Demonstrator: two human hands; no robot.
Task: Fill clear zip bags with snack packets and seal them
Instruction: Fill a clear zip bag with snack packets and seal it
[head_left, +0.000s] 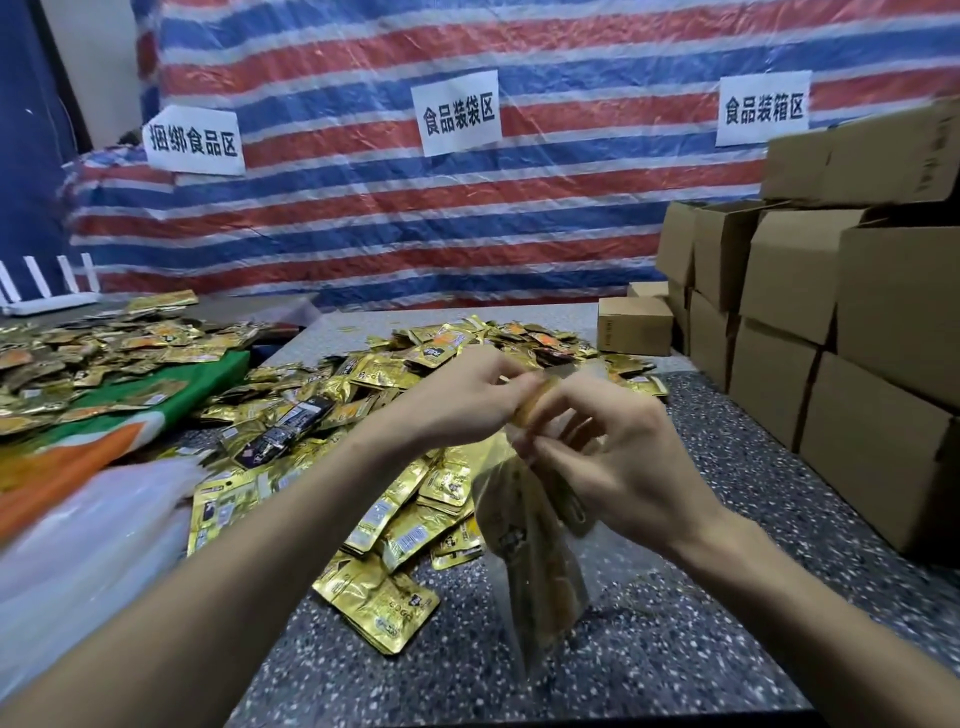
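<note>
On the speckled table (701, 597): cardboard boxes (857, 312) stacked at the right edge, heap of gold snack packets (395, 493) across the middle. Clear zip bag (530, 545), packets inside, hanging above the front half, top pinched by left hand (467, 395) and right hand (608, 457), fingers curled

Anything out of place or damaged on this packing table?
Nothing looks damaged. One oddity: a black packet lies among the otherwise gold snack packets heaped loose on the table.
</note>
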